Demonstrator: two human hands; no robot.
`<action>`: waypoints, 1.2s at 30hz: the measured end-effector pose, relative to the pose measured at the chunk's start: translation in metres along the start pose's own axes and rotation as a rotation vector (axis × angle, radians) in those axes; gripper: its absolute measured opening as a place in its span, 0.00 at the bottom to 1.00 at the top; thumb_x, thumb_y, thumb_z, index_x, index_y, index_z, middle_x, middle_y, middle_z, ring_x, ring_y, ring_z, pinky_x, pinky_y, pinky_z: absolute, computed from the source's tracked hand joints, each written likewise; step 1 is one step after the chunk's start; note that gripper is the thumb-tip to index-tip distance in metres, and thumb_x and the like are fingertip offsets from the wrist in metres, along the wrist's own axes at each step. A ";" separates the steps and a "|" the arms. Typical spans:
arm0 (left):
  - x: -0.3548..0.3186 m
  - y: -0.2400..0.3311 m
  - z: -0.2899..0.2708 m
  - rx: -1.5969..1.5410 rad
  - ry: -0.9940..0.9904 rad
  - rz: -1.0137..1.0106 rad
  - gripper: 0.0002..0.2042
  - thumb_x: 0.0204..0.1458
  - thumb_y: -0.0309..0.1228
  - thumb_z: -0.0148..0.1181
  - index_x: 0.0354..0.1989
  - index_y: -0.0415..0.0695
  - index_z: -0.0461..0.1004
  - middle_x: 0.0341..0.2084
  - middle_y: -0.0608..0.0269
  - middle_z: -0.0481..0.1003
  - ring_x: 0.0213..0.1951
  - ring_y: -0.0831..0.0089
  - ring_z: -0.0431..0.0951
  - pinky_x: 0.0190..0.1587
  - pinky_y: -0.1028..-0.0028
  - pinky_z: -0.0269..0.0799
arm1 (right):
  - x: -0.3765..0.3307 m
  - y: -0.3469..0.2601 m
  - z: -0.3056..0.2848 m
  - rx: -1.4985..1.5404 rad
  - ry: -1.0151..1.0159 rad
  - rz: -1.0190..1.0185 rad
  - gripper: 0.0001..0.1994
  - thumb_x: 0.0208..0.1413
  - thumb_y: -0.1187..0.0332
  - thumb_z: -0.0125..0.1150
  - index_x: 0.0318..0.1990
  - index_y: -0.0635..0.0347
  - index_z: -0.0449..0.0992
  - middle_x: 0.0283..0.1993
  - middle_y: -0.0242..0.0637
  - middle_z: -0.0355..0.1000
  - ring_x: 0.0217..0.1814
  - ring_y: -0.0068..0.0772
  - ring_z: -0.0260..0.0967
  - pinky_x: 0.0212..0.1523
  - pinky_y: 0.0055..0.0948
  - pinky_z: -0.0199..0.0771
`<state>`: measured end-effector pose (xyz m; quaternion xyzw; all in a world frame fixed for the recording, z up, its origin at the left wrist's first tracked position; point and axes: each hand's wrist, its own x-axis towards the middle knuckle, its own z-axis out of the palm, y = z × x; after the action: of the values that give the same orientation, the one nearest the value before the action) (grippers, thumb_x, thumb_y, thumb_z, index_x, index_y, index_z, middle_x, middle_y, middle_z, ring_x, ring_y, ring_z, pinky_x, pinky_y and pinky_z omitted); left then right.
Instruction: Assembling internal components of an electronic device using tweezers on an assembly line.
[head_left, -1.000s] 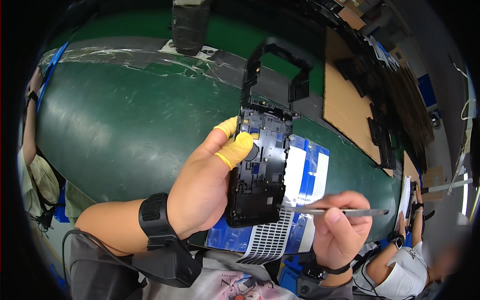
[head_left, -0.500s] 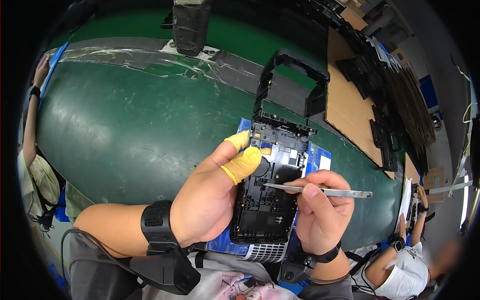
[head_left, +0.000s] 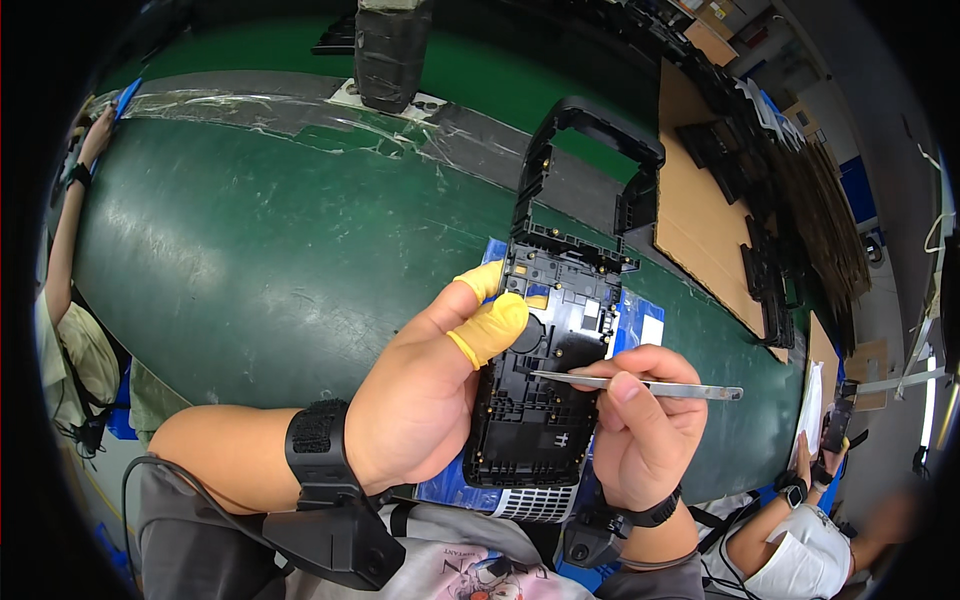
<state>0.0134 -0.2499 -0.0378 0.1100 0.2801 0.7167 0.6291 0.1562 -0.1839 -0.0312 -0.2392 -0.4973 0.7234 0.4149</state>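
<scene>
My left hand [head_left: 425,385], with yellow finger cots on thumb and forefinger, grips the left edge of a black plastic housing [head_left: 525,440]. The housing has an open frame at its far end, ribs and small brass-coloured inserts. My right hand [head_left: 645,420] pinches metal tweezers [head_left: 690,390], whose tips point left over the middle of the housing, just below a round recess. Whether the tips touch it or hold anything, I cannot tell. Under the housing lies a blue box or pad [head_left: 640,320], partly hidden, with a white grille [head_left: 535,505] at its near side.
A green work surface [head_left: 250,250] spreads to the left. Beyond it stands a taped black post [head_left: 390,60]. Cardboard [head_left: 700,200] with black plastic parts lies at the right. One person's arm [head_left: 62,230] shows at far left, another person [head_left: 790,540] at lower right.
The view has shifted slightly; my hands, the housing and the tweezers keep nearly the same places relative to one another. At lower right, the other person's hands have moved, with a dark part among them.
</scene>
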 end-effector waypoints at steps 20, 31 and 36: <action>-0.001 0.002 0.000 -0.162 -0.002 -0.023 0.17 0.51 0.25 0.44 0.50 0.38 0.56 0.43 0.60 0.65 0.44 0.75 0.67 0.46 0.76 0.63 | 0.002 0.001 -0.006 0.007 0.010 -0.002 0.08 0.45 0.80 0.52 0.35 0.69 0.68 0.30 0.46 0.70 0.27 0.27 0.66 0.29 0.21 0.64; 0.081 0.016 -0.017 0.303 -0.130 0.149 0.18 0.42 0.14 0.42 0.44 0.37 0.61 0.36 0.59 0.69 0.36 0.73 0.72 0.38 0.75 0.71 | 0.045 -0.011 -0.053 0.194 0.212 -0.081 0.07 0.45 0.77 0.50 0.34 0.69 0.69 0.27 0.50 0.69 0.17 0.20 0.58 0.16 0.15 0.54; 0.228 0.053 0.011 1.003 0.282 0.453 0.28 0.38 0.39 0.60 0.42 0.30 0.60 0.29 0.50 0.68 0.32 0.67 0.70 0.34 0.74 0.65 | 0.054 -0.026 -0.074 0.343 0.168 -0.023 0.08 0.45 0.77 0.51 0.34 0.69 0.69 0.26 0.48 0.69 0.18 0.22 0.61 0.14 0.15 0.54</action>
<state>-0.0675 -0.0296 -0.0442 0.3556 0.6369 0.6208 0.2871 0.1929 -0.0961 -0.0328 -0.2188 -0.3328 0.7702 0.4981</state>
